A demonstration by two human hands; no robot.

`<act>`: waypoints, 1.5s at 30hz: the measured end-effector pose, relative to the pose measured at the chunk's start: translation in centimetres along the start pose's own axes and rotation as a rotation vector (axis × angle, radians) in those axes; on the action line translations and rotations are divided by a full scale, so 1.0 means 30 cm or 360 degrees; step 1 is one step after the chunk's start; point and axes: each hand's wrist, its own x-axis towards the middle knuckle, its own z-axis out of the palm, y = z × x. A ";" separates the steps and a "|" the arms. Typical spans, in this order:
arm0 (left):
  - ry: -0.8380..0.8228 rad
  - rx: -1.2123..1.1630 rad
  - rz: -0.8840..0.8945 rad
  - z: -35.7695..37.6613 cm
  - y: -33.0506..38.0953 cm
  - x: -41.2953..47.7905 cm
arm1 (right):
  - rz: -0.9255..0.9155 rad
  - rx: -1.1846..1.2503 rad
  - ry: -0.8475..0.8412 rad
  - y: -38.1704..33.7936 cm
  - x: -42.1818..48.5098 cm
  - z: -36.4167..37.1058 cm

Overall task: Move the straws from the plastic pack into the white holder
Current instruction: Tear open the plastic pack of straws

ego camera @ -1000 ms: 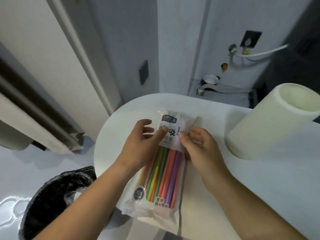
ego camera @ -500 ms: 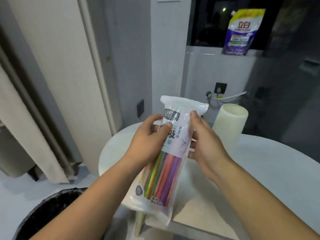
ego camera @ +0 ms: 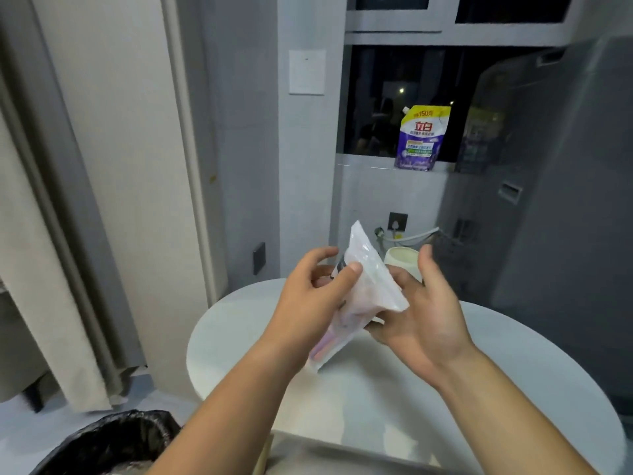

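Head view, the only one given:
Pack: held up above the table, tilted, its top corner pointing up; motion-blurred, so the print cannot be read.
Straws: seen only as pink and purple streaks through the lower end of the pack; they are all inside it and cannot be counted.
Left hand: the pack is pinched between the thumb on its near face and curled fingers behind; the fingertips are partly hidden.
Right hand: spread wide, palm towards the camera, thumb raised clear of the pack; its fingers lie under the pack's lower edge and are mostly covered.
Holder: stands on the table behind the hands; only its cream rim is seen.
Bin: cut off at the lower left edge.
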 end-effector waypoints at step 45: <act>-0.0123 0.0169 0.0092 -0.047 0.005 -0.131 | -0.0133 -0.0745 0.0093 0.070 -0.052 0.031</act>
